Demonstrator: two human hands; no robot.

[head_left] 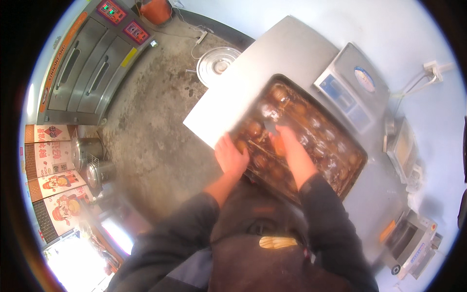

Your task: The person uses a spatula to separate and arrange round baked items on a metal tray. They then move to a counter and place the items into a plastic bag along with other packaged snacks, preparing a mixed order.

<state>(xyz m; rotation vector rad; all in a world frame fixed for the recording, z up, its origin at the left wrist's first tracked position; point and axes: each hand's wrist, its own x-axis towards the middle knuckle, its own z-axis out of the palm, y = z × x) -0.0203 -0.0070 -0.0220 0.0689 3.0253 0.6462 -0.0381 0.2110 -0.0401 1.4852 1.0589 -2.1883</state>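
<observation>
We see a desk (287,48) under the tray (278,77), its pale surface reaching past the tray on several sides. A metal oven (82,78) stands well apart, off to the tray's left across the floor. The tray itself, dark and rectangular, lies slanted on the desk. Just beyond its right side we find a scale (352,87); on the floor to its upper left, a round lid (217,65). Our left hand (231,155) is at the tray's left edge, its grip partly curled; we cannot tell how firmly it holds. Our right hand (292,142) is over the tray, its grip closed round an orange-handled tool (278,146), grey blade foremost. Glossy brown rounded pieces (281,93) fill the tray.
</observation>
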